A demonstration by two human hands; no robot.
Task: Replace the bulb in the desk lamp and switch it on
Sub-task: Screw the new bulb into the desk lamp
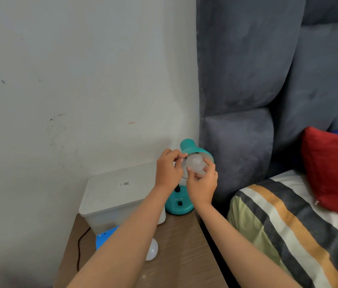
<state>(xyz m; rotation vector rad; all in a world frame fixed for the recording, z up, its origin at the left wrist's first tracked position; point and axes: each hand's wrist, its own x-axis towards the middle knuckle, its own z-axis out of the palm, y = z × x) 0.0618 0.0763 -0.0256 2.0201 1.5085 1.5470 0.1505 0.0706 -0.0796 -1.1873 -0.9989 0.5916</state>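
Note:
A teal desk lamp (189, 146) stands at the back of a wooden bedside table (184, 252), its shade turned toward me. A white bulb (194, 163) sits in the mouth of the shade. My right hand (202, 182) holds the bulb from below, fingers curled round it. My left hand (169, 169) pinches the left rim of the shade. On the lamp's teal base (179, 204) I see a black rocker switch (180, 203). A second white bulb (152, 250) lies on the table, partly hidden by my left forearm.
A white lidded plastic box (118, 196) stands left of the lamp against the wall. A blue flat item (104, 238) and a black cable (79, 248) lie at the table's left. A grey padded headboard (247, 100) and a bed with striped cover (288, 225) stand to the right.

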